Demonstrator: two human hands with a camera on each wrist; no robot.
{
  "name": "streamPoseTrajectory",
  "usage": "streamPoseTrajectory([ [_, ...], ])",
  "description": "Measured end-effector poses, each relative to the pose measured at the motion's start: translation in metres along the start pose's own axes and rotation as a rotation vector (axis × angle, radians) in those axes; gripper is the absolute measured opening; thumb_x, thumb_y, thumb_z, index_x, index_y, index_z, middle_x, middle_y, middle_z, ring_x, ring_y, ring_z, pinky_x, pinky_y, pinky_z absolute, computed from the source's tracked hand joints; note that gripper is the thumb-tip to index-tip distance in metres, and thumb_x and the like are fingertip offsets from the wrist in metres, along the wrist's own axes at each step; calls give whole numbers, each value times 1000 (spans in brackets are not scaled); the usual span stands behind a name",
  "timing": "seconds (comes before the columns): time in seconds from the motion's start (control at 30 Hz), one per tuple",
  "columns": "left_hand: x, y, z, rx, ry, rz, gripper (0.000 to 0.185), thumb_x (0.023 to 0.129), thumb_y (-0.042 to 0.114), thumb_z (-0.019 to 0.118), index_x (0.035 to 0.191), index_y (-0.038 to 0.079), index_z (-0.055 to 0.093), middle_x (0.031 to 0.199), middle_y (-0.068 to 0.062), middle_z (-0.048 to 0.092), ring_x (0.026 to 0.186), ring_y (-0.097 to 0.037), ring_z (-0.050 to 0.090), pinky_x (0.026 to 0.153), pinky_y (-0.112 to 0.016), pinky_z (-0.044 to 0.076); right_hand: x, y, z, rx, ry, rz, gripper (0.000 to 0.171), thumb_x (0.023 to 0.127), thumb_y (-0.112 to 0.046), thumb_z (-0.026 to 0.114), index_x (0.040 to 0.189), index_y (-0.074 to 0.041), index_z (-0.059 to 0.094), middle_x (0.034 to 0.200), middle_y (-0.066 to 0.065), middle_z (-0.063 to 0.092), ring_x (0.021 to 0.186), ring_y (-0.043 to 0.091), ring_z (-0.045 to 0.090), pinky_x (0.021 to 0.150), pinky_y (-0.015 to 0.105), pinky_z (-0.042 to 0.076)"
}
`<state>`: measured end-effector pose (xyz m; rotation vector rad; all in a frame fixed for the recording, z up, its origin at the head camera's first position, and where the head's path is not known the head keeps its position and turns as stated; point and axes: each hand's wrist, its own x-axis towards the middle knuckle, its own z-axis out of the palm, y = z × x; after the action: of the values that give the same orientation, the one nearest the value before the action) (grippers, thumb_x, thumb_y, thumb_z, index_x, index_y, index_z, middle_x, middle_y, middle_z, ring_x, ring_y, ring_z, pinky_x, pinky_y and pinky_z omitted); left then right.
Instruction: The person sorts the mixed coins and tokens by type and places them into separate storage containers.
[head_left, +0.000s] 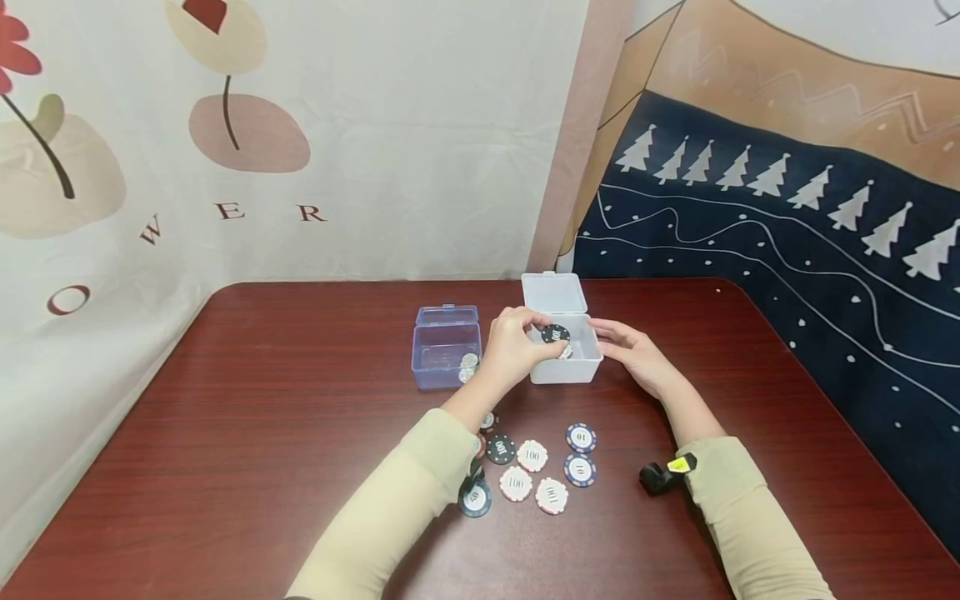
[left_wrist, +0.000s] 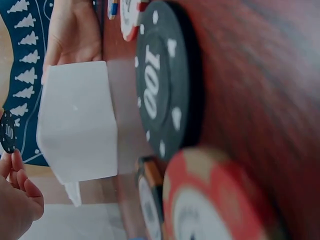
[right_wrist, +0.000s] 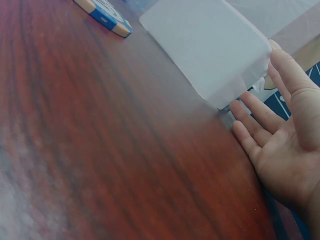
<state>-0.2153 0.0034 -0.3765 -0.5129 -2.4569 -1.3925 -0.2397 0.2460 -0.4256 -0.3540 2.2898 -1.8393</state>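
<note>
a dark red wooden tabletop is seen in front of hung cloths, one printed with flowers and letters, one dark blue with white trees. near the middle of the tabletop a white plastic box is set with its lid stood open at the back, and just to its left a clear blue box is placed, also open, with a few chips seen inside. the left hand is held over the white box's left edge, and a black chip marked 100 is pinched between its fingertips above the open box. the right hand is laid against the white box's right side with its fingers straight and together; in the right wrist view the fingers are seen flat beside the box wall. nearer the person, loose chips are scattered on the tabletop: red-and-white ones marked 100, blue ones marked 10, and a black one. a small black device is worn at the right wrist.
</note>
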Motion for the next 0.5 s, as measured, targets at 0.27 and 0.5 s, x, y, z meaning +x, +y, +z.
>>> streamPoseTrajectory([
  [0.27, 10, -9, 12, 26, 66, -18, 33, 69, 24, 86, 96, 8, 75, 90, -1, 68, 85, -19, 53, 71, -29, 42, 1, 0, 0, -16, 0, -5, 49, 95, -15, 60, 141, -5, 45, 142, 20, 44, 129, 31, 40, 107, 51, 26],
  [0.5, 13, -10, 14, 52, 48, -36, 34, 71, 26, 85, 97, 7, 75, 94, -2, 69, 89, -19, 51, 75, -30, 42, 0, -1, 0, -6, -14, 0, 50, 96, -14, 58, 142, -3, 43, 143, 20, 43, 130, 32, 38, 108, 50, 25],
])
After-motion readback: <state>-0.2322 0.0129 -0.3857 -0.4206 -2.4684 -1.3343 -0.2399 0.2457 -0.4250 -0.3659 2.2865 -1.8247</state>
